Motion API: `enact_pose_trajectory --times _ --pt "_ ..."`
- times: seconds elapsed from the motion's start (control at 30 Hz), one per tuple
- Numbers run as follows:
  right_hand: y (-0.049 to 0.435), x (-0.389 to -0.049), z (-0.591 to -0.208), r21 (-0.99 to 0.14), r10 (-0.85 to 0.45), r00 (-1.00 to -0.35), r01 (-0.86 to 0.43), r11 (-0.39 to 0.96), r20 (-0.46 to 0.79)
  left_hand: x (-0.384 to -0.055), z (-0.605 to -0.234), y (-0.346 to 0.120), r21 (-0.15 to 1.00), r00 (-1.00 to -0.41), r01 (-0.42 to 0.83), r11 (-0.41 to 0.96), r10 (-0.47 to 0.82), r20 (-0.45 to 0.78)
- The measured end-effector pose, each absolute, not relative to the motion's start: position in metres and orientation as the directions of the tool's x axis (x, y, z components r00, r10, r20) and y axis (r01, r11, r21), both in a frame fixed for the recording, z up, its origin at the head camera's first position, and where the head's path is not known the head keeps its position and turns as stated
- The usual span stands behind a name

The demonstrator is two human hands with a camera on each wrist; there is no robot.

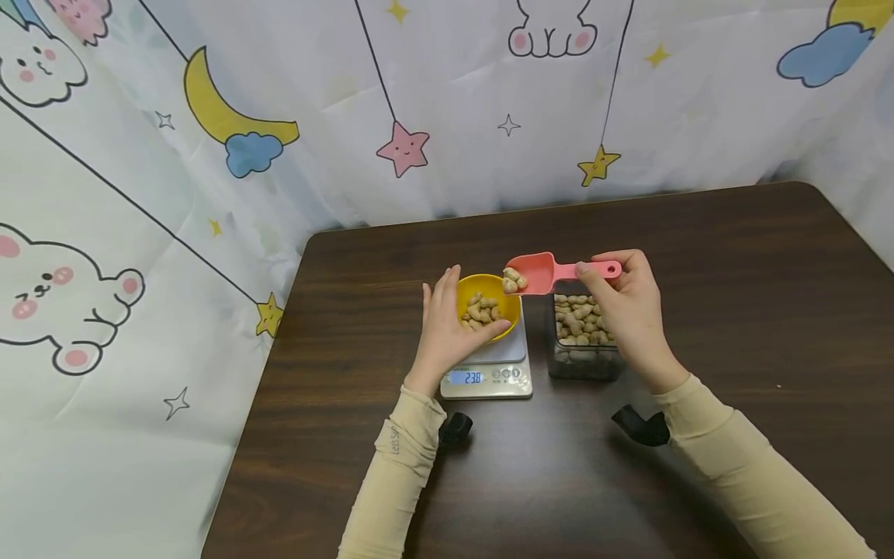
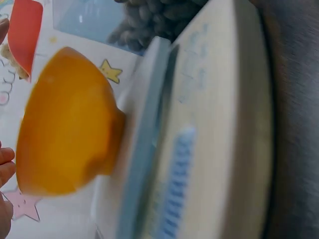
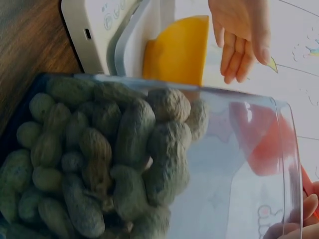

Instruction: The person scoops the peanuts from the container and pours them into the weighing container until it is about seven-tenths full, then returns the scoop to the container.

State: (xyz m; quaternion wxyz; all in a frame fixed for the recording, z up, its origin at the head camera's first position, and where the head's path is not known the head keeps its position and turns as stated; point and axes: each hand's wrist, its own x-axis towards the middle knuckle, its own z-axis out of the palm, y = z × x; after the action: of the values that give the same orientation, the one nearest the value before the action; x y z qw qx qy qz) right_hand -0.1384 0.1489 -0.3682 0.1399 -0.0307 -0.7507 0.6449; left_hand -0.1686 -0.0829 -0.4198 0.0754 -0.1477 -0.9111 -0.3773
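Observation:
A yellow bowl (image 1: 512,320) with peanuts (image 1: 480,309) in it stands on a kitchen scale (image 1: 489,382) whose display reads 23.8. My left hand (image 1: 450,326) is at the bowl's left and near side, fingers straight and spread, thumb along the near rim. In the head view my right hand (image 1: 632,310) pinches the handle of a pink scoop (image 1: 538,273). A few peanuts (image 1: 514,280) lie at the scoop's tip, which overlaps the bowl's right rim. The left wrist view shows the bowl (image 2: 70,129) from the side, with the scoop (image 2: 24,35) above it.
Right of the scale stands a clear plastic box (image 1: 585,365) of peanuts; the right wrist view shows its peanuts (image 3: 99,159) close up. A small crumb (image 1: 778,386) lies on the dark wooden table (image 1: 740,295). A patterned white curtain (image 1: 461,93) hangs behind.

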Motion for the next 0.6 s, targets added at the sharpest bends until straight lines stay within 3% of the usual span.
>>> enact_pose_trajectory --times 0.33,0.6 --pt "0.138 -0.136 -0.371 -0.906 0.15 -0.954 -0.185 0.381 0.259 -0.161 -0.435 -0.09 0.658 -0.955 0.295 0.693 0.199 0.219" --pt "0.137 -0.135 -0.372 -0.876 0.144 -0.945 -0.206 0.435 0.294 -0.16 -0.438 -0.092 0.652 -0.956 0.295 0.699 0.211 0.206"
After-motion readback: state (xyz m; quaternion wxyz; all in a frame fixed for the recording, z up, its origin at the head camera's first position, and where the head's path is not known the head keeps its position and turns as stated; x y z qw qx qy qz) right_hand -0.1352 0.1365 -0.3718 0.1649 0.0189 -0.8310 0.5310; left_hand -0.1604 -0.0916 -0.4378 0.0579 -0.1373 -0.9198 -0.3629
